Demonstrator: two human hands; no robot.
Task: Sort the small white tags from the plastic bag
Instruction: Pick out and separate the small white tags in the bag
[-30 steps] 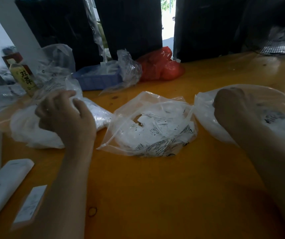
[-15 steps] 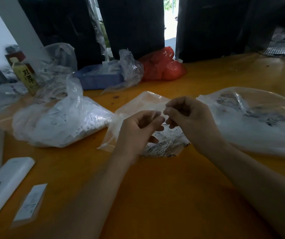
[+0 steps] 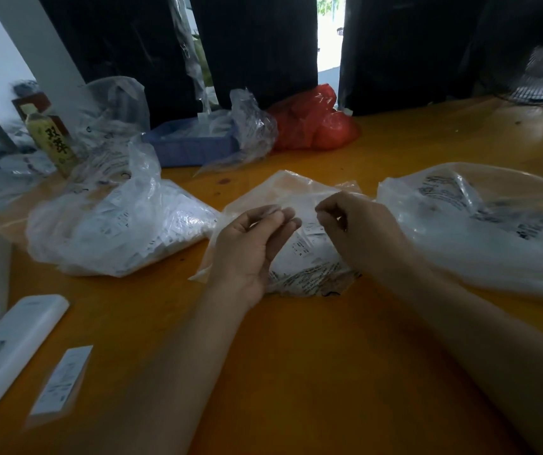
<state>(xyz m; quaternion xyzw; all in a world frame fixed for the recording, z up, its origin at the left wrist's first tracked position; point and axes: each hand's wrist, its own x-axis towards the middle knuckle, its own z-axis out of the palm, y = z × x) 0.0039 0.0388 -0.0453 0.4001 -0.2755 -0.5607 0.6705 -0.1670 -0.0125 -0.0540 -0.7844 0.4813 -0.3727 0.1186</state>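
Both hands are over the middle plastic bag (image 3: pixel 299 257) now, the one lying on the orange table (image 3: pixel 296 356) between a fuller bag of tags (image 3: pixel 115 231) on the left and a flatter clear bag (image 3: pixel 480 231) on the right. That layout reads as a supply bag in the centre with sorted piles either side, though that is my judgement. The left hand (image 3: pixel 250 247) has its palm turned up, fingers curled and fingertips meeting the thumb, seemingly pinching the bag's clear film or a tag; the blur keeps me from telling which. The right hand (image 3: pixel 355 231) is curled too, fingertips pinched at the bag's upper edge, likely holding the mouth up so the other hand can get in. The small white tags (image 3: pixel 309 247) sit inside, printed faces visible between the two hands. A second ago the hands were spread wide, left on the left bag, right on the right bag; half a second ago they had converged here, and since then the two hands have drawn slightly apart. A white remote (image 3: pixel 7 353) and a loose label (image 3: pixel 63 379) lie untouched at near left.
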